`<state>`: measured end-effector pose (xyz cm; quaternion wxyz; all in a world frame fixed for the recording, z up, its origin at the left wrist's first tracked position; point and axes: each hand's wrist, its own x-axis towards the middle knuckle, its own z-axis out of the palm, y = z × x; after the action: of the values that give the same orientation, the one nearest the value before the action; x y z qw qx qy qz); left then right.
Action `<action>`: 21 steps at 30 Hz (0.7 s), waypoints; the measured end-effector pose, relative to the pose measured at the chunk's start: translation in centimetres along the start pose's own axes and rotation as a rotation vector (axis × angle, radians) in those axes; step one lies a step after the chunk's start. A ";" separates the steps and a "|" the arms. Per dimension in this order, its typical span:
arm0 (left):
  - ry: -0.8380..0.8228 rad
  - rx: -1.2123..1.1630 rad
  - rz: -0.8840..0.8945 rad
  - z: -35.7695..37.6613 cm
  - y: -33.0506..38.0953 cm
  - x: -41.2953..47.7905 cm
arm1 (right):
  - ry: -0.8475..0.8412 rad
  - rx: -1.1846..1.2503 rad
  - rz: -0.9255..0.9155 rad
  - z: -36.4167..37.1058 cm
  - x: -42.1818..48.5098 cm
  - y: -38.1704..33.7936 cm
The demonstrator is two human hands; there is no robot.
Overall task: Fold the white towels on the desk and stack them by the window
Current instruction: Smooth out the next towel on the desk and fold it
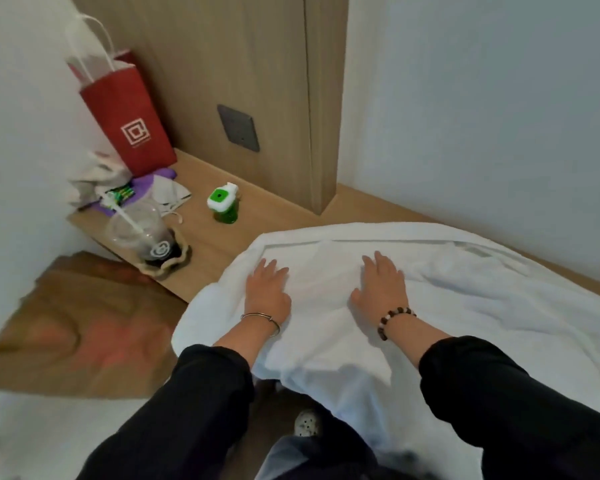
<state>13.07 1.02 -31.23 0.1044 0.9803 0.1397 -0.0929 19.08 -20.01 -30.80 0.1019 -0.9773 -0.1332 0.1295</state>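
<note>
White towel (430, 306) on desk (222, 188); left hand (267, 289), right hand (381, 285) flat, palms down.

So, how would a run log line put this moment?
stage: smoothing | left hand: flat on white towel | right hand: flat on same | white towel: hangs over desk edge

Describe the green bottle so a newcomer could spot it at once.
Start at the wooden wall panel behind the desk. Below its dark wall plate, a small green bottle stands alone. Its white-and-green cap sets it apart from the red bag and plastic cup further left.
</note>
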 end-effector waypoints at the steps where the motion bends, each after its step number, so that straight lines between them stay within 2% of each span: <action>1: 0.005 0.023 -0.077 -0.2 -1.8 -0.3 | -0.044 0.026 -0.039 0.6 0.4 -1.6; 4: 0.015 -0.022 -0.287 -0.2 -6.5 -1.0 | -0.224 0.029 -0.135 2.9 1.7 -4.9; 6: 0.009 -0.077 -0.386 0.1 -8.6 -1.4 | -0.334 -0.119 -0.162 4.6 2.4 -5.7; 8: 0.000 -0.147 -0.450 0.3 -10.1 -1.4 | -0.370 -0.248 -0.165 5.6 3.0 -5.9; 10: -0.011 -0.236 -0.517 0.2 -11.1 -0.9 | -0.375 -0.272 -0.155 5.9 3.6 -6.1; 14: -0.108 -0.363 -0.504 0.0 -11.9 0.5 | -0.415 -0.293 -0.148 5.1 5.4 -6.8; 21: -0.256 -0.779 -0.492 -2.1 -12.2 4.1 | -0.373 -0.241 -0.152 4.7 5.4 -6.9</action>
<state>13.71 14.00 -32.26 0.4553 0.7868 0.3779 -0.1755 21.15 -11.19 -34.83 -0.0322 -0.9288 -0.2372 0.2829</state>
